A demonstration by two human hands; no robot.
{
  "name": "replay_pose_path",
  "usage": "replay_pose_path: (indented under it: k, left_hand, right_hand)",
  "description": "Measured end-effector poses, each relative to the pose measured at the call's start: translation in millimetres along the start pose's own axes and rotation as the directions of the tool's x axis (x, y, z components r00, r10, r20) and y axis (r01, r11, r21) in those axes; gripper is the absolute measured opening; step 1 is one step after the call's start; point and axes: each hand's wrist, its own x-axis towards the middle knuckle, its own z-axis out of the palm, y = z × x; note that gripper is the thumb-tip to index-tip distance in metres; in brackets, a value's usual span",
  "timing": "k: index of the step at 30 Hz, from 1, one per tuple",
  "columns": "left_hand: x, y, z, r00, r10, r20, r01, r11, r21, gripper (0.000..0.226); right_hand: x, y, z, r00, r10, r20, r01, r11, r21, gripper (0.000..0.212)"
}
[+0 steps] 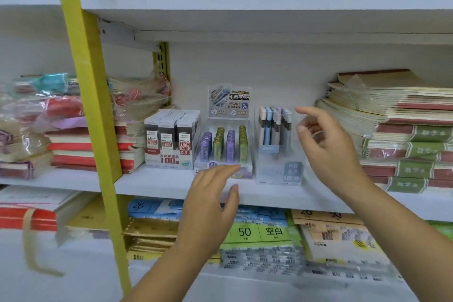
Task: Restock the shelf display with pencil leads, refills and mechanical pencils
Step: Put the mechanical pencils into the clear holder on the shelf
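Shelf (157,184): lead box (169,140), refill display (225,147) and mechanical pencil display (277,144) sitting side by side. Left hand (210,193), right hand (323,140): both empty, fingers loose, hovering before the displays. Step: likely aligning; next, gentle squaring.

clear glossy plastic pencil display (279,169); matt white shelf (157,182); glossy yellow upright (98,115); crinkled shiny wrap (139,95).
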Motion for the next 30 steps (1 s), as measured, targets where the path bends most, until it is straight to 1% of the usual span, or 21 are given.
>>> replay_pose_path:
  k: [2, 4, 5, 6, 7, 8, 9, 10, 11, 13, 14, 15, 16, 18, 19, 20, 22, 24, 26, 28, 30]
  left_hand:
    - [-33.9, -17.0, -7.9, 0.995, -0.044, 0.086, 0.041, 0.998, 0.039, 0.035]
    - [-77.9, -38.5, -11.5, 0.964, -0.128, 0.235, 0.11, 0.99, 0.089, 0.036]
    - [-102.9, -48.8, -10.9, 0.929, -0.195, 0.316, 0.166, 0.979, 0.117, 0.037]
    - [-130.5, -59.3, -8.0, 0.877, -0.281, 0.39, 0.239, 0.959, 0.152, 0.038]
    - [-160.8, -68.1, -3.8, 0.81, -0.379, 0.447, 0.328, 0.925, 0.191, 0.04]
    - [-191.5, -75.4, 0.7, 0.737, -0.476, 0.48, 0.425, 0.878, 0.218, 0.042]
    - [-221.6, -82.3, 6.4, 0.657, -0.56, 0.505, 0.519, 0.822, 0.236, 0.044]
    - [-250.3, -87.7, 12.2, 0.566, -0.632, 0.53, 0.603, 0.755, 0.256, 0.048]
    - [-275.7, -91.9, 17.8, 0.464, -0.694, 0.551, 0.681, 0.677, 0.28, 0.052]
    - [-318.4, -98.1, 26.9, 0.267, -0.774, 0.574, 0.799, 0.511, 0.318, 0.06]
    - [-335.2, -100.6, 30.8, 0.192, -0.788, 0.585, 0.833, 0.446, 0.327, 0.062]
    - [-349.1, -103.8, 34.5, 0.14, -0.788, 0.6, 0.853, 0.404, 0.332, 0.064]
    - [-359.5, -107.1, 37.9, 0.105, -0.781, 0.616, 0.864, 0.378, 0.332, 0.065]
    - [-369.6, -114.8, 43.9, 0.073, -0.767, 0.638, 0.883, 0.347, 0.316, 0.063]
    - [-370.5, -119.1, 46.2, 0.062, -0.762, 0.645, 0.895, 0.328, 0.302, 0.061]
    - [-370.1, -123.4, 48.5, 0.049, -0.754, 0.655, 0.907, 0.308, 0.287, 0.059]
    - [-367.7, -130.4, 53.3, 0.033, -0.725, 0.688, 0.929, 0.276, 0.246, 0.051]
    - [-367.0, -132.0, 54.7, 0.035, -0.697, 0.716, 0.944, 0.258, 0.206, 0.044]
    - [-367.4, -132.3, 54.3, 0.046, -0.692, 0.721, 0.953, 0.247, 0.176, 0.041]
    - [-368.9, -133.0, 53.9, 0.05, -0.693, 0.72, 0.96, 0.231, 0.156, 0.04]
    - [-370.1, -132.8, 53.2, 0.05, -0.688, 0.724, 0.966, 0.218, 0.141, 0.039]
  right_hand:
    - [-23.7, -10.7, -2.9, 1.0, -0.015, 0.014, 0.014, 0.996, 0.088, 0.028]
    - [-64.6, -14.3, 6.1, 0.997, 0.029, 0.07, -0.04, 0.985, 0.167, 0.024]
    - [-90.4, -12.2, 16.4, 0.99, 0.065, 0.123, -0.088, 0.977, 0.196, 0.023]
    - [-120.8, -6.5, 30.9, 0.973, 0.115, 0.2, -0.156, 0.967, 0.203, 0.022]
    - [-155.9, 0.4, 48.3, 0.936, 0.182, 0.3, -0.245, 0.951, 0.187, 0.022]
    - [-192.9, 8.1, 67.6, 0.874, 0.263, 0.408, -0.351, 0.923, 0.156, 0.024]
    - [-230.2, 16.3, 87.4, 0.784, 0.345, 0.516, -0.459, 0.882, 0.106, 0.025]
    - [-267.6, 25.1, 106.6, 0.674, 0.415, 0.611, -0.547, 0.836, 0.034, 0.026]
    - [-302.6, 33.8, 124.8, 0.563, 0.468, 0.681, -0.601, 0.798, -0.052, 0.029]
    - [-361.0, 52.1, 155.7, 0.359, 0.54, 0.762, -0.653, 0.728, -0.209, 0.038]
    - [-382.2, 61.3, 168.5, 0.268, 0.562, 0.783, -0.667, 0.694, -0.27, 0.041]
    - [-399.3, 70.6, 179.5, 0.188, 0.582, 0.791, -0.677, 0.66, -0.325, 0.044]
    - [-412.3, 80.5, 189.4, 0.117, 0.606, 0.787, -0.692, 0.618, -0.374, 0.046]
    - [-429.7, 99.8, 207.9, 0.001, 0.663, 0.748, -0.738, 0.505, -0.447, 0.049]
    - [-436.0, 108.9, 217.1, -0.043, 0.683, 0.729, -0.754, 0.456, -0.472, 0.051]
    - [-440.9, 117.3, 225.8, -0.079, 0.696, 0.714, -0.763, 0.418, -0.492, 0.053]
    - [-446.2, 129.9, 242.3, -0.129, 0.716, 0.686, -0.78, 0.354, -0.516, 0.054]
    - [-448.1, 136.1, 256.3, -0.137, 0.727, 0.673, -0.805, 0.314, -0.503, 0.046]
    - [-450.4, 140.7, 267.5, -0.12, 0.733, 0.669, -0.815, 0.312, -0.488, 0.037]
    - [-453.9, 143.1, 276.3, -0.132, 0.743, 0.656, -0.817, 0.293, -0.497, 0.037]
    - [-459.1, 144.1, 281.7, -0.128, 0.751, 0.648, -0.799, 0.308, -0.516, 0.037]
